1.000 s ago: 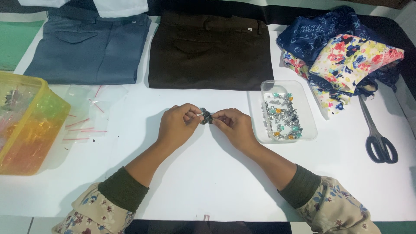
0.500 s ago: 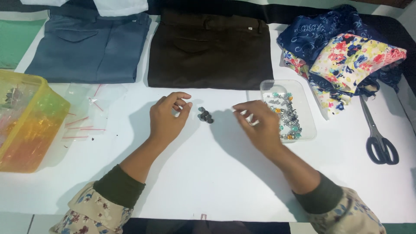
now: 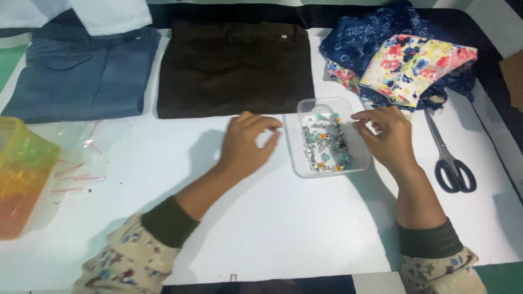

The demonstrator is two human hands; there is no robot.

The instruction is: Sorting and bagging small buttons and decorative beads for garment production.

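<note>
Small metallic beads [image 3: 326,146], light, hard and likely slippery, lay loose in a clear plastic tray [image 3: 300,163] between both hands. The left hand [image 3: 248,144] curled empty; the right hand's [image 3: 384,136] grip pinched, perhaps on one bead.

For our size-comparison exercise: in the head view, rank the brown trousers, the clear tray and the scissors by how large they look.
1. brown trousers
2. clear tray
3. scissors, though they look nearly as long as the tray
</note>
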